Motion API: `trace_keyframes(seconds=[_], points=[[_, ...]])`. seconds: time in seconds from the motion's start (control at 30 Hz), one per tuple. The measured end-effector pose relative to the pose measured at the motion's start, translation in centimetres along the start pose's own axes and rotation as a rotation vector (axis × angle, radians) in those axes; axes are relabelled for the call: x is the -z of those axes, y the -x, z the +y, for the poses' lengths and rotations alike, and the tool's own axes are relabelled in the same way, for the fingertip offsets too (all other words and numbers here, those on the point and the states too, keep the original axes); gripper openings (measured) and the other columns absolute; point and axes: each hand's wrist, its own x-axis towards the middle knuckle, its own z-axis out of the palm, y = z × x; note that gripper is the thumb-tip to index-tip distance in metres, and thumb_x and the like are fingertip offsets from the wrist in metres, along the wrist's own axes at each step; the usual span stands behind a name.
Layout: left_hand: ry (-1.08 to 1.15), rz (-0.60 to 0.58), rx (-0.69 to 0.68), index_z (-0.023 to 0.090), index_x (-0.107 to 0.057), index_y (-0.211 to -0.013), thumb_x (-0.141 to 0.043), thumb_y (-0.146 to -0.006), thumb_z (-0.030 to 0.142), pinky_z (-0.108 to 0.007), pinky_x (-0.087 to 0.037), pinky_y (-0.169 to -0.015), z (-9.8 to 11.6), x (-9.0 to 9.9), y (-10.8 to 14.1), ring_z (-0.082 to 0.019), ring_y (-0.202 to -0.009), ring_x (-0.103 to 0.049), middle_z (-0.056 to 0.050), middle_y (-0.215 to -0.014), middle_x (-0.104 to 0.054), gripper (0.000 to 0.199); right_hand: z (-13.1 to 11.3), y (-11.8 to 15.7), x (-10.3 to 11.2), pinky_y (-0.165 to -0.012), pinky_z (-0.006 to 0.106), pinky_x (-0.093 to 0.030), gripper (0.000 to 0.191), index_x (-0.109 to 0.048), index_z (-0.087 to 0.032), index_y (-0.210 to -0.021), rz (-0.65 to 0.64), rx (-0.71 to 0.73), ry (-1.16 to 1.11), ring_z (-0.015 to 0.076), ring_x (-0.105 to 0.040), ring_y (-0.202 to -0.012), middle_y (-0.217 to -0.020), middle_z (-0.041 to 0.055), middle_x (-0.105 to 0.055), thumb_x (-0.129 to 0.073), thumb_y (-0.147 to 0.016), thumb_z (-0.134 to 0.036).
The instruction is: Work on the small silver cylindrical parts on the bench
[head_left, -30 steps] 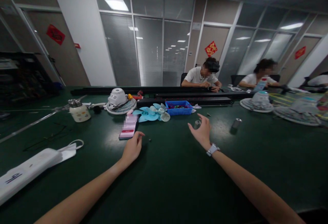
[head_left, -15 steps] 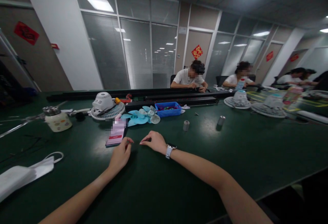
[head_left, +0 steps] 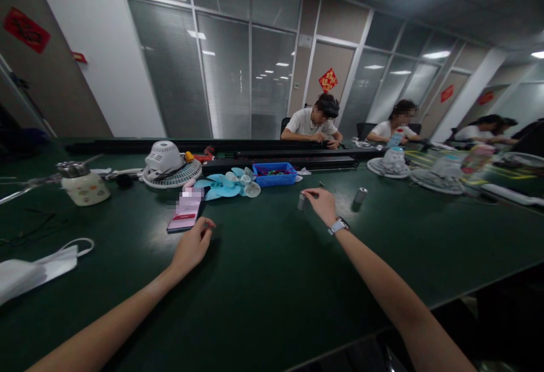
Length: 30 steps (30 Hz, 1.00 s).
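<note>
My right hand, wearing a watch on its wrist, is over the table with thumb and fingers pinched together. Its fingertips meet the top of a small grey metal cylinder. Whatever may be between them is too small to make out. A second metal cylinder stands to the right of that hand. My left hand hangs low over the table, fingers loosely curled and the thumb apart, nothing visible in it. Just beyond it lies a phone with a lit pinkish screen.
Light-blue fan blades lie beside a blue tray of small parts. A white fan housing sits behind the phone. Further left are a jar and a white strapped item. Co-workers sit across the green table.
My right hand has moved from beside the left hand rightward to the nearer metal cylinder. The left hand stays near the phone. The view has shifted slightly.
</note>
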Motion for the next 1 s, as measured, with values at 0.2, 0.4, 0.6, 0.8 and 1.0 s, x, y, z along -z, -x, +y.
trace_keyframes(seconds=[0.2, 0.4, 0.6, 0.8, 1.0], points=[[-0.007, -0.019, -0.002, 0.022, -0.053, -0.101, -0.037, -0.089, 0.034, -0.027, -0.038, -0.058, 0.4, 0.4, 0.2, -0.019, -0.062, -0.06, 0.001, -0.067, -0.06, 0.024, -0.3, -0.2, -0.6, -0.068, 0.027, -0.047, 0.025, -0.077, -0.026, -0.09, -0.041, -0.068, 0.014, 0.0184, -0.067, -0.077, -0.09, 0.0026, -0.075, -0.062, -0.084, -0.045], [-0.027, -0.035, -0.018, 0.022, -0.053, -0.101, -0.036, -0.089, 0.034, -0.027, -0.039, -0.06, 0.5, 0.3, 0.2, -0.02, -0.063, -0.06, 0.001, -0.069, -0.059, 0.024, -0.3, -0.1, -0.9, -0.065, 0.026, -0.046, 0.028, -0.077, -0.027, -0.095, -0.027, -0.072, 0.057, 0.0177, -0.066, -0.078, -0.095, 0.0034, -0.074, -0.058, -0.087, -0.047], [-0.04, -0.048, -0.018, 0.022, -0.053, -0.101, -0.036, -0.089, 0.033, -0.027, -0.038, -0.061, 0.6, 0.4, 0.3, -0.021, -0.066, -0.061, 0.0, -0.071, -0.062, 0.024, 0.0, 0.1, -0.7, -0.069, 0.028, -0.047, 0.03, -0.077, -0.03, -0.097, -0.072, -0.054, 0.069, 0.0185, -0.066, -0.077, -0.097, 0.0022, -0.074, -0.055, -0.089, -0.048], [-0.041, -0.046, 0.0, 0.022, -0.054, -0.102, -0.036, -0.088, 0.034, -0.027, -0.039, -0.06, 0.6, 0.5, 0.4, -0.021, -0.066, -0.062, -0.001, -0.072, -0.063, 0.025, 0.8, 0.9, -1.2, -0.073, 0.028, -0.051, 0.05, -0.064, -0.026, -0.125, -0.126, -0.079, -0.087, 0.0169, -0.067, -0.079, -0.101, 0.0047, -0.073, -0.065, -0.081, -0.052], [-0.044, -0.043, -0.021, 0.022, -0.055, -0.101, -0.037, -0.088, 0.036, -0.027, -0.039, -0.059, 0.4, 0.4, 0.4, -0.021, -0.063, -0.061, 0.0, -0.068, -0.061, 0.027, 1.8, 1.2, -2.2, -0.075, 0.03, -0.052, 0.04, -0.071, -0.017, -0.102, -0.196, -0.164, -0.255, 0.0187, -0.068, -0.078, -0.087, 0.0067, -0.073, -0.073, -0.074, -0.045]])
